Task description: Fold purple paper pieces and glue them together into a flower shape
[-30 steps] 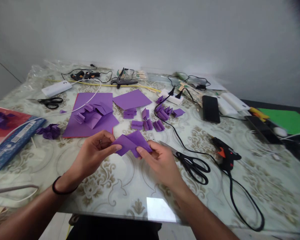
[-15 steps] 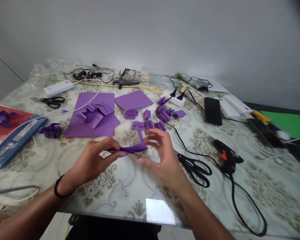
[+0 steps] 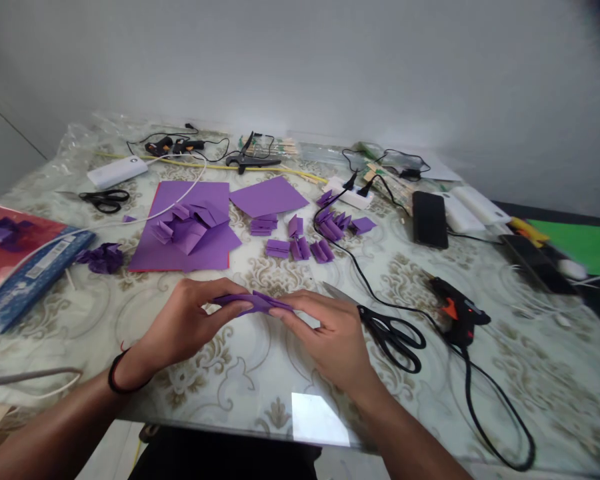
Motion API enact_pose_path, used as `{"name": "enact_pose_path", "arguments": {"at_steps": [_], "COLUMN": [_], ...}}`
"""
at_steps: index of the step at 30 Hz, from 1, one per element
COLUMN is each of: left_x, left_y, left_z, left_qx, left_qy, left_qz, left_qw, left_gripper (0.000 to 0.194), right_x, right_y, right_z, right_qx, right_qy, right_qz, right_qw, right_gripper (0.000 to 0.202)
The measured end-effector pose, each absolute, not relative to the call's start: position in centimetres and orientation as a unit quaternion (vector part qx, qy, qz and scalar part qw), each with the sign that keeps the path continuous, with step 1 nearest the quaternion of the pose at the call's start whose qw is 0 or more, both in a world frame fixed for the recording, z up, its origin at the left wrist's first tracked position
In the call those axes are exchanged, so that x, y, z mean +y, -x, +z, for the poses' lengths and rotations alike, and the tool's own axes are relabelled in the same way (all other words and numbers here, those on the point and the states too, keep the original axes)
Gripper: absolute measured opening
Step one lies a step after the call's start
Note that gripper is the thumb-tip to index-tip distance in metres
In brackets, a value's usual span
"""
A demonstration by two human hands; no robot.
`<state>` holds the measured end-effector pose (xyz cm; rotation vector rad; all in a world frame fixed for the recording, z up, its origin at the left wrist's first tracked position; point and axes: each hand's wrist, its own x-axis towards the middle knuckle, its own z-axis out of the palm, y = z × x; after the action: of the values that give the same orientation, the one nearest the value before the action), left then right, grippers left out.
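Note:
A folded strip of purple paper point(image 3: 257, 303) is held level between my two hands, above the front part of the table. My left hand point(image 3: 193, 320) pinches its left end between thumb and fingers. At the other end my right hand point(image 3: 333, 330) pinches it the same way. Beyond my hands lie several small folded purple paper pieces point(image 3: 300, 249). Left of these, a larger folded purple paper form point(image 3: 187, 227) rests on purple sheets point(image 3: 145, 250). Black-handled scissors point(image 3: 393, 337) lie just right of my right hand.
A glue gun point(image 3: 460, 310) with a looping black cord lies at right, near a phone point(image 3: 429, 220). A power strip point(image 3: 350, 193) stands behind the folded pieces. At left are a blue-and-red packet point(image 3: 35, 277), crumpled purple paper point(image 3: 101, 258) and a second pair of scissors point(image 3: 105, 200).
My right hand has closed on the right end of the purple paper, where it was open beside it before. The paper's upright flap is now folded down.

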<state>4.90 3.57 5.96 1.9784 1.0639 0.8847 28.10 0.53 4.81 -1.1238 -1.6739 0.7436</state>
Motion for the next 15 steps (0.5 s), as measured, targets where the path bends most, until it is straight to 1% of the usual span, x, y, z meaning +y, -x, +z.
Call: {"name": "enact_pose_path", "arguments": {"at_steps": [4, 11, 13, 15], "left_x": [3.8, 4.2, 4.3, 4.3], "left_y": [-4.8, -4.8, -5.0, -5.2], "left_z": [5.7, 5.3, 5.2, 5.1], "left_qx": [0.455, 0.468, 0.461, 0.462], "left_qy": [-0.719, -0.661, -0.660, -0.652], "left_qz": [0.340, 0.327, 0.320, 0.316], "left_qw": [0.401, 0.487, 0.499, 0.511], "left_gripper": [0.017, 0.035, 0.034, 0.026], "right_x": [0.5, 0.9, 1.1, 1.4], "right_y": [-28.0, -28.3, -28.5, -28.7], "right_z": [4.7, 4.0, 3.8, 3.8], "right_qx": [-0.641, -0.590, -0.583, -0.581], "right_qy": [0.512, 0.529, 0.519, 0.512], "right_qz": [0.345, 0.480, 0.508, 0.512], "right_qw": [0.456, 0.377, 0.366, 0.371], "right_gripper": [0.012, 0.031, 0.034, 0.035]}}
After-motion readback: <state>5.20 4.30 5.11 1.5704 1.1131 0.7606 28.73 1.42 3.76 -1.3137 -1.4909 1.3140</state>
